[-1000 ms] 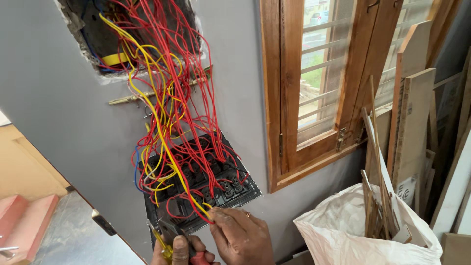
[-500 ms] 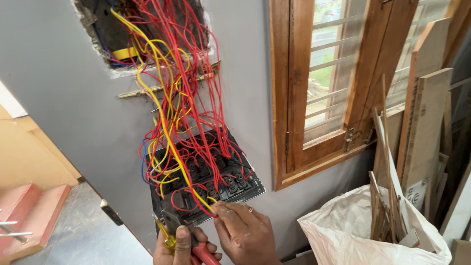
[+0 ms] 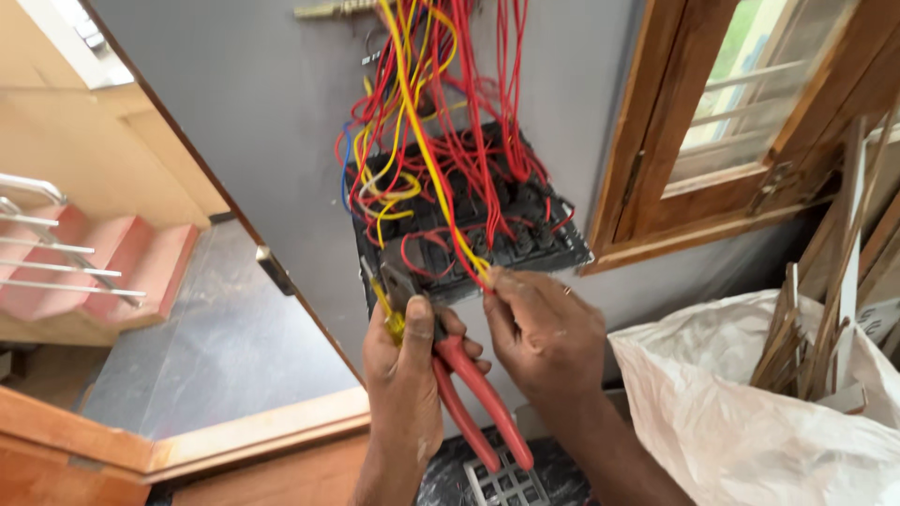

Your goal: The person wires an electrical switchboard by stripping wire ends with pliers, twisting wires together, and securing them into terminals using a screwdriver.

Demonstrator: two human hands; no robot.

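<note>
While 1 pair of red-handled pliers (image 3: pixel 469 394) is gripped by the left hand (image 3: pixel 405 375), 1 yellow wire (image 3: pixel 422 150) is pinched by the right hand (image 3: pixel 544 333). Both hands are raised to 1 black switch panel (image 3: pixel 525 234).

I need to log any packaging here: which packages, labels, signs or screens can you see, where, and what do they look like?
White sack: lower right, beside the right hand; a big crumpled woven bag, open at the top, holding wooden strips.
Pale tag: right edge, among the strips; small and rectangular, marks too small to tell.
Signs or screens: none in view.
</note>
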